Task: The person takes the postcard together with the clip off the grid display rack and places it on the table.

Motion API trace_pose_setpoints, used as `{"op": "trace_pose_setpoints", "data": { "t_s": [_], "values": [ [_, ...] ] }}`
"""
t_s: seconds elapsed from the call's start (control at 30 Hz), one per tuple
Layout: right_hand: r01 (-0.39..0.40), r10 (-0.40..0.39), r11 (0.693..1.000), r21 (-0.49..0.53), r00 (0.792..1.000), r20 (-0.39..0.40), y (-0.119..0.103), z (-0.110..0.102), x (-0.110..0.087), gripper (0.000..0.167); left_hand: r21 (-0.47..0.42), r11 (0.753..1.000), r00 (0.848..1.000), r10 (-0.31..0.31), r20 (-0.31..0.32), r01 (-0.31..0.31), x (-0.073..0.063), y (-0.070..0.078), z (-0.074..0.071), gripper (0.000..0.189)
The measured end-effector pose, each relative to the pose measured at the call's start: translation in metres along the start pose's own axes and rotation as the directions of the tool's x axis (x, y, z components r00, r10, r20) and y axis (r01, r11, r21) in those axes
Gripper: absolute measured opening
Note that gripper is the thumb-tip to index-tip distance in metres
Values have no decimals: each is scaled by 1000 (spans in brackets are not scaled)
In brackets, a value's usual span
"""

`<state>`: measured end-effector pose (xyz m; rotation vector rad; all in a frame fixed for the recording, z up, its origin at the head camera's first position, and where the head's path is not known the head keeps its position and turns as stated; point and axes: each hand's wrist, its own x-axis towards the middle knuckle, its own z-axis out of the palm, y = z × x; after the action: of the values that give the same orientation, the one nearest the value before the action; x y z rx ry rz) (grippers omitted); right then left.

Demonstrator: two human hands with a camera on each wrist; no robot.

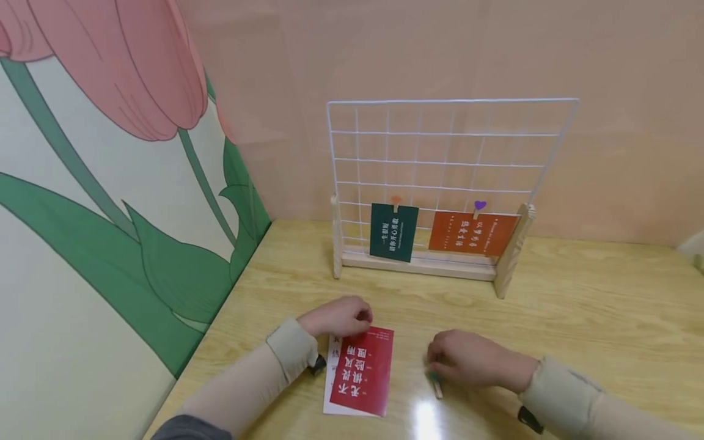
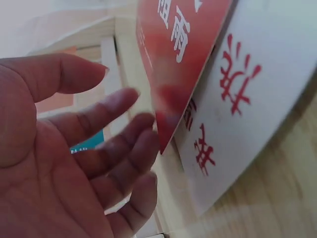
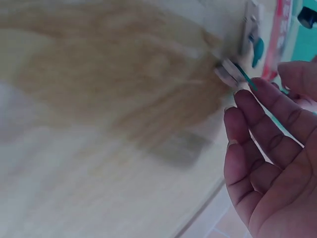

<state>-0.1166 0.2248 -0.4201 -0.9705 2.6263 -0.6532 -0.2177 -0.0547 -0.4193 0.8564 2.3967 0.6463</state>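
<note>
My left hand (image 1: 340, 316) is at the top edge of a red card (image 1: 370, 373) with white writing. In the left wrist view its loosely bent fingers (image 2: 133, 153) are right at the corner of that card, the thumb standing apart. Beneath the red card lies a white card (image 2: 237, 94) with red characters, partly hidden. On the right, my right hand (image 1: 477, 359) reaches down to a small wooden clothespin (image 1: 437, 388) with a green ornament. The right wrist view shows the clothespin (image 3: 230, 74) at the index fingertip, with a gap between thumb and index finger.
Behind the hands stands a white wire grid (image 1: 451, 162) in a wooden base (image 1: 418, 267). A green card (image 1: 393, 238) and an orange card (image 1: 467, 235) hang on it from ornamented clothespins. A wall with painted tulips (image 1: 137, 73) borders the table at left.
</note>
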Motion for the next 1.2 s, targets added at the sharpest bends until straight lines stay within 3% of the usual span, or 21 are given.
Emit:
{"op": "trace_pose_setpoints", "data": {
  "t_s": [0.1, 0.2, 0.37, 0.57, 0.63, 0.73, 0.87, 1.2],
  "values": [
    [-10, 9, 999, -42, 999, -34, -1, -5, 6, 6, 30, 1000, 997, 6, -73, -4, 0, 2, -2, 28],
    [-25, 9, 991, -133, 993, -115, -5, -9, 14, 14, 42, 999, 983, 7, -185, 1, 1, 6, -5, 46],
    [-122, 23, 944, -306, 950, -311, -12, -17, 30, 44, 39, 999, 934, -3, -357, 19, 5, 13, -15, 77],
    [-288, 102, 886, -364, 885, -453, -13, -35, 52, 97, 127, 986, 873, -34, -486, 109, 7, 27, -26, 107],
    [-328, 137, 880, -343, 867, -478, -13, -44, 58, 100, 164, 977, 852, -28, -522, 133, 8, 32, -30, 108],
    [-366, 182, 883, -294, 844, -504, -13, -58, 66, 90, 202, 968, 827, -9, -562, 147, 11, 37, -35, 106],
    [-398, 222, 884, -246, 819, -529, -13, -74, 73, 76, 205, 969, 823, 1, -568, 141, 15, 41, -38, 103],
    [-436, 255, 871, -228, 796, -548, -16, -96, 87, 71, 233, 962, 847, 2, -532, 144, 26, 46, -41, 100]
  ]
}}
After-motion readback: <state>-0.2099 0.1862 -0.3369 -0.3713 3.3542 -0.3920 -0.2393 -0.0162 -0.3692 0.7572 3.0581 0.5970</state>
